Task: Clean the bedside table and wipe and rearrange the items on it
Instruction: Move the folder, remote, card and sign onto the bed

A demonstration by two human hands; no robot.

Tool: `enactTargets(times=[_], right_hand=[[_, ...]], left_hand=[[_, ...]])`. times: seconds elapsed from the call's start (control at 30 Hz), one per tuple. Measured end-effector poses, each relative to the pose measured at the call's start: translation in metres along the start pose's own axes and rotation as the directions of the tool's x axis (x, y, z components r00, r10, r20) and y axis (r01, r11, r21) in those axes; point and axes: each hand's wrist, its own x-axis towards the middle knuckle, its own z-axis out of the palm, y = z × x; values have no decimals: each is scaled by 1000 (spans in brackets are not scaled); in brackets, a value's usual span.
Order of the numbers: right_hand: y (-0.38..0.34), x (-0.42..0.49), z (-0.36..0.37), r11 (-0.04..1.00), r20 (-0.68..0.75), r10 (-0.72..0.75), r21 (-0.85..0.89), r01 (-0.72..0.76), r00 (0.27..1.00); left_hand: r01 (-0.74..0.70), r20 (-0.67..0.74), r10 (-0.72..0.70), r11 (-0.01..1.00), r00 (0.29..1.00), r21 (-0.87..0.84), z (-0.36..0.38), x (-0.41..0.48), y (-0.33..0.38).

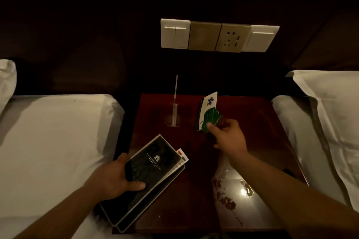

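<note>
The dark red bedside table (252, 122) stands between two beds. My left hand (114, 178) grips a stack of black booklets (155, 163) with white edges over the table's front left corner. My right hand (227, 136) pinches the lower corner of a white and green leaf-shaped card (208, 112), which is tilted up from the table near its middle. A clear acrylic sign stand (174, 110) is upright at the back left of the table. Wet spots and reddish smears (229, 196) glisten on the front right of the tabletop.
White bedding (58, 132) lies to the left and another white bed with a pillow (330, 122) to the right. A row of wall switches and a socket (217, 37) sits above the table on the dark headboard panel.
</note>
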Motion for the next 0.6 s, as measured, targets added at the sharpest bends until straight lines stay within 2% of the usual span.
enactTargets(times=[0.07,0.17,0.23,0.4,0.6], right_hand=[[-7,10,4,1000,-5,23,15,-22,1000],[-15,24,13,999,26,38,-11,-38,999],[-15,31,18,999,31,44,-16,-43,999],[-5,40,18,999,-18,37,27,-36,999],[11,23,0,988,-36,-16,153,21,999]], left_hand=[[31,-73,-30,1000,997,6,5,-12,-1],[51,-183,-74,991,980,-127,18,-30,2],[79,-245,-116,985,963,-154,27,-40,6],[141,-439,-237,960,867,-241,45,-61,17],[128,-477,-337,899,811,-418,49,-85,30]])
